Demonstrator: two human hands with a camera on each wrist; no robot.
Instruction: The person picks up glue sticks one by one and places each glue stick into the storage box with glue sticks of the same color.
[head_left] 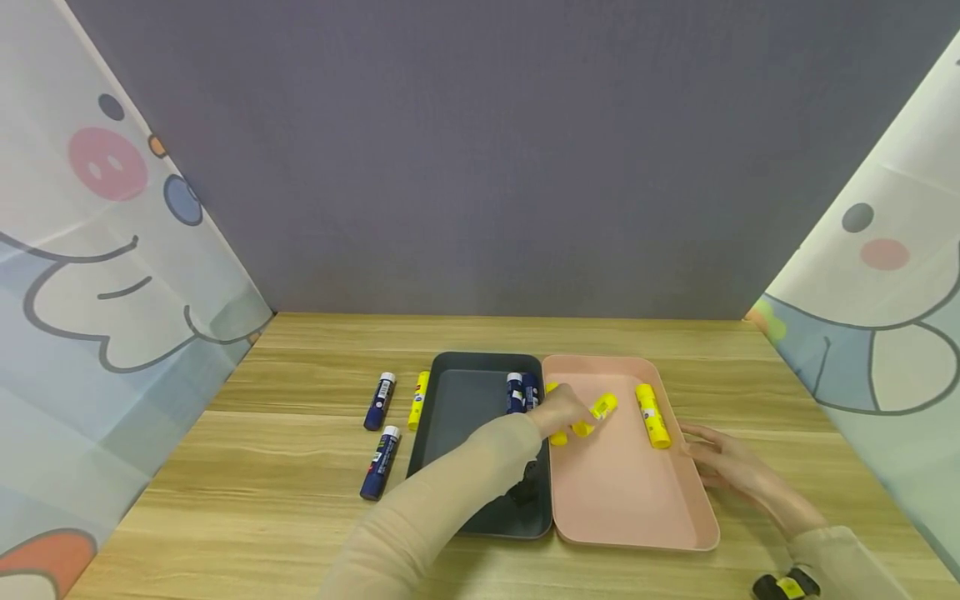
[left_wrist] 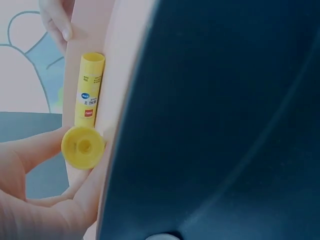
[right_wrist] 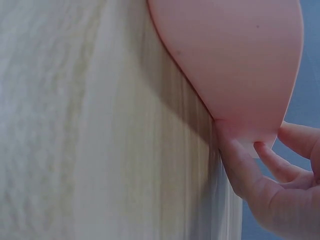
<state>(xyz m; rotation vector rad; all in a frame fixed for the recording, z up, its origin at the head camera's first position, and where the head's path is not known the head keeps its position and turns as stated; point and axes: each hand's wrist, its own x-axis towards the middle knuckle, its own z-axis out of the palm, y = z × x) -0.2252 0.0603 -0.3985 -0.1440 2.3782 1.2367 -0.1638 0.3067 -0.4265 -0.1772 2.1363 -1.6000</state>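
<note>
My left hand (head_left: 564, 410) reaches over the dark tray (head_left: 465, 392) into the pink tray (head_left: 622, 508). Thumb and fingers pinch a yellow glue stick (head_left: 604, 405), which appears end-on in the left wrist view as a round yellow base (left_wrist: 83, 147). Another yellow glue stick (head_left: 557, 433) lies along the pink tray's left wall, partly behind that hand. Farther right in the same tray is a third yellow one (head_left: 653, 417). My right hand (head_left: 731, 467) touches the pink tray's right side, its fingertips against the outer wall (right_wrist: 240, 65) in the right wrist view.
Two navy glue sticks (head_left: 514, 393) lie at the dark tray's right side. On the wooden table, left of the trays, are two more navy glue sticks (head_left: 380, 462) and a yellow one (head_left: 418, 400). A grey panel (head_left: 480, 167) stands behind, with printed curtains at both sides.
</note>
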